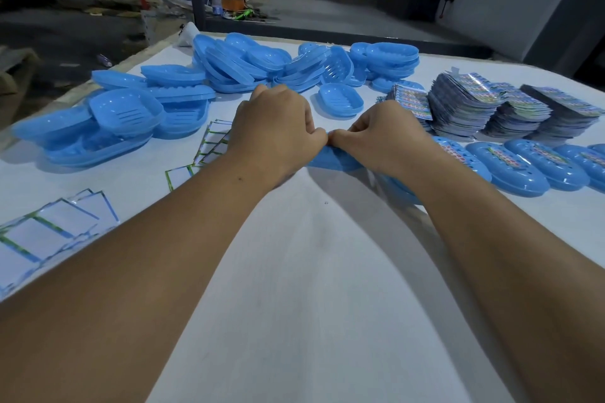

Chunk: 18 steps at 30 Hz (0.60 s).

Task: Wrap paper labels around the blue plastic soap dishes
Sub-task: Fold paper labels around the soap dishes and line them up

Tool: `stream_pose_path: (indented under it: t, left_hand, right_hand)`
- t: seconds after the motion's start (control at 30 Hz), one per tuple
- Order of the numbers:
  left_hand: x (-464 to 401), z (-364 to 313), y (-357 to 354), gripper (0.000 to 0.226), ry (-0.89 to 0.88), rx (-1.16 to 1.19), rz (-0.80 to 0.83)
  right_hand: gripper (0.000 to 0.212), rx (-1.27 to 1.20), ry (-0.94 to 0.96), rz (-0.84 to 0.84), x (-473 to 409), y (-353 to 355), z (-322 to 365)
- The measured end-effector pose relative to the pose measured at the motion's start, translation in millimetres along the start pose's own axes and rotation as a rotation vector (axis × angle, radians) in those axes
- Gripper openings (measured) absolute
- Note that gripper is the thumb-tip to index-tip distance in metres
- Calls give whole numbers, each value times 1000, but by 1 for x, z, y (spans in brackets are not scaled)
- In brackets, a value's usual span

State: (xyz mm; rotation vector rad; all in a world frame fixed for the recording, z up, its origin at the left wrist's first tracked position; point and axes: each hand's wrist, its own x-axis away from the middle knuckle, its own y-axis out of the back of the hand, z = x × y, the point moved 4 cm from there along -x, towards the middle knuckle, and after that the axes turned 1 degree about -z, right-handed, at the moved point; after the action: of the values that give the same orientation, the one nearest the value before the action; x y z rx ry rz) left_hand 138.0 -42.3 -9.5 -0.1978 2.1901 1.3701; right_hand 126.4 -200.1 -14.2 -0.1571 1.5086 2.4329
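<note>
Working one soap dish (330,162) at the middle of the white table (294,271), you had both hands bunched over it. Your left hand (278,127) and right hand (376,137) met knuckle to knuckle above the dish, fingers curled down tight and narrow, thumbs tucked toward each other; only a blue sliver of the dish showed beneath them. Whether a label was already pinched round it could not be told, since your hands hid the top. Judged as mid-wrap on this piece. Done so far: a row of wrapped dishes (510,167) lay just right of the held dish, each with a coloured band across its back, running off the right edge of view. Left to do: a large heap of bare dishes (255,65) sat beyond the held dish, another pile (108,127) to its left, and one loose dish (340,100) just behind your hands. Stock was plentiful: tall stacks of printed labels (484,105) stood behind the wrapped row, to the right of the held dish, and blank-side slips (209,144) fanned out just left of it, with more (55,232) nearer you on the left. By eye the bare heap far outnumbered the wrapped row, so you were early in the batch.
</note>
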Motion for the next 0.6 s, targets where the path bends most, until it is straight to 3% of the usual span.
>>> stream_pose_path:
  t: [0.27, 0.37, 0.6]
  left_hand:
    - [-3, 2, 3, 35, -57, -128, -18]
    - [-2, 5, 1, 39, -28, -140, -6]
    - [0, 10, 3, 29, 29, 37, -56]
  right_hand:
    - [35, 48, 48, -65, 2, 3, 2]
    - [45, 37, 27, -34, 3, 3, -1]
    - [45, -70, 237, 42, 13, 2, 14]
